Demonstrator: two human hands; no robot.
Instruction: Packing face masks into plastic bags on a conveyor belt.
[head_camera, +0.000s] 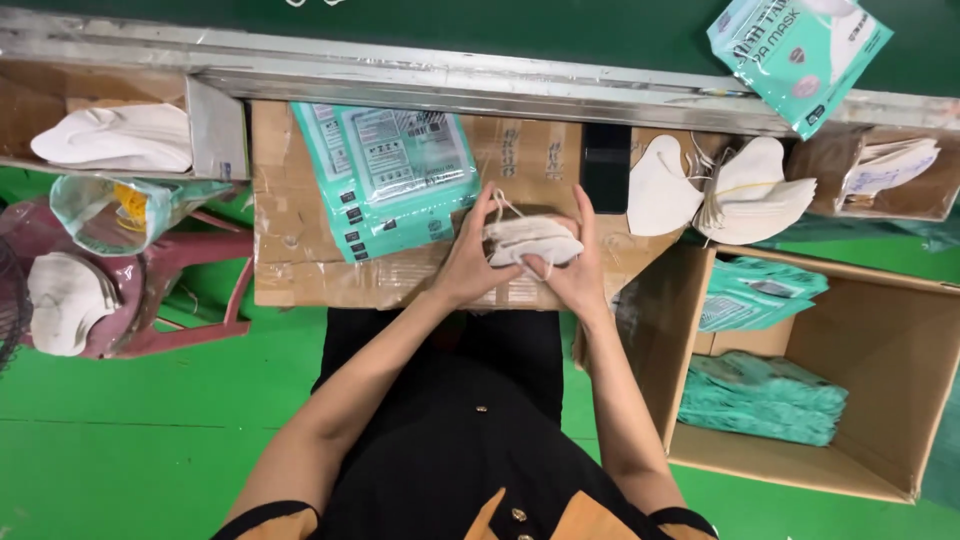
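Note:
A small stack of white folded face masks (530, 240) is held between both hands over a cardboard work surface (290, 250). My left hand (468, 262) grips the stack's left side, with fingers reaching up over its ear loops. My right hand (573, 262) clasps the right side, thumb under the front edge. A pile of teal printed pouches (395, 175) lies just left of my hands. More white masks (735, 195) are stacked to the right on the same surface.
An open cardboard box (900, 340) at the right holds several filled teal packs (760, 395). A teal pack (795, 50) lies on the green conveyor beyond a metal rail (450, 80). White masks (120, 138) sit in a left compartment and on a red stool (170, 290).

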